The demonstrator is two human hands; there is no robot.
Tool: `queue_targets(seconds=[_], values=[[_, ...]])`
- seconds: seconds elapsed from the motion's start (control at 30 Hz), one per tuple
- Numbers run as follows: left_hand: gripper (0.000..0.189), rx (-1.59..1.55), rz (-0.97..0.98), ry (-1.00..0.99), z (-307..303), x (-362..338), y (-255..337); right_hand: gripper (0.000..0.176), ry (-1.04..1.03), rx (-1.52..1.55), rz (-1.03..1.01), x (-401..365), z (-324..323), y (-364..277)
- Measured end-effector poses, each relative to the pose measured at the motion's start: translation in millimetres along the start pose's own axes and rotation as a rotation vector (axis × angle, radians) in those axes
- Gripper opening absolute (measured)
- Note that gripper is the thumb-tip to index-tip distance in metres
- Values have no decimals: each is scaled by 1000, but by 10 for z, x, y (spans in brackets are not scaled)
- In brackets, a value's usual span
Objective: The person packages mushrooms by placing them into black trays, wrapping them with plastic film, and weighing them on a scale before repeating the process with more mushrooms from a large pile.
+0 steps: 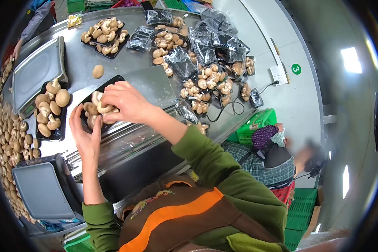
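Note:
A black tray [117,79] of brown mushrooms lies on the steel machine surface in front of me. My right hand [126,102] reaches over it, fingers curled around a mushroom [104,109] in the tray. Cupped against the tray's near edge, my left hand [83,135] has its thumb and fingers wrapped round that side. Both arms wear green sleeves.
A second filled tray [59,135] sits to the left beside a steel scale [35,71]. Another scale [42,191] stands lower left. Loose mushrooms [8,134] line the left edge. Wrapped trays [206,80] crowd the back. A seated person [277,161] and green crates [256,124] are on the right.

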State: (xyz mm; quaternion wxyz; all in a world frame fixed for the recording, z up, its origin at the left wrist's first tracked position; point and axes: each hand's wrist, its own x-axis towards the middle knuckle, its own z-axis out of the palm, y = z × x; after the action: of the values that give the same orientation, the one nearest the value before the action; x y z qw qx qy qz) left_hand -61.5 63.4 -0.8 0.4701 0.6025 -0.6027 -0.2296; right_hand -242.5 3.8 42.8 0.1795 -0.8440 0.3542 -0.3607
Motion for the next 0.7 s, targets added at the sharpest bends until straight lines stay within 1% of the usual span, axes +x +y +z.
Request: queue_targets(seconds=[0.03,0.07,0.1,0.17,0.23,0.27,0.3,0.37,0.4,0.43,0.47,0.5,0.57,0.6,0.63,0.7], values=[[52,-2,8,-4,-23,40,-17,25,-174,-31,-23,44,24,83],[48,43,15,7,-62,83,-8,25,3,8,-120,55,112,210],[48,45,29,4,-89,137,-44,25,3,8,-121,114,86,280],[53,73,34,-46,-143,230,-30,23,81,24,136,271,-16,453],[62,145,58,-74,-73,259,-69,23,111,149,371,427,-21,777],[72,162,57,-107,-26,267,-53,26,42,137,451,500,-38,976],[80,154,86,-114,42,285,-28,37,-42,12,541,558,-24,1210],[89,270,108,-170,132,319,140,51,-212,-269,568,604,107,1873],[93,339,123,-213,172,360,189,51,-205,-278,571,624,130,2088],[98,408,135,-261,197,394,215,52,-287,-456,661,623,138,2251],[102,391,121,-312,231,428,208,54,-372,-638,755,606,103,2434],[103,348,128,-338,263,446,162,54,-373,-649,776,616,-6,2574],[103,257,103,-419,238,537,162,47,-619,-631,956,626,-246,2797],[102,242,125,-439,232,578,137,41,-572,-683,897,463,-242,3092],[101,248,146,-463,225,619,141,41,-587,-684,917,406,-294,3125],[100,232,208,-535,224,727,142,49,-876,-674,930,333,-386,3274]])
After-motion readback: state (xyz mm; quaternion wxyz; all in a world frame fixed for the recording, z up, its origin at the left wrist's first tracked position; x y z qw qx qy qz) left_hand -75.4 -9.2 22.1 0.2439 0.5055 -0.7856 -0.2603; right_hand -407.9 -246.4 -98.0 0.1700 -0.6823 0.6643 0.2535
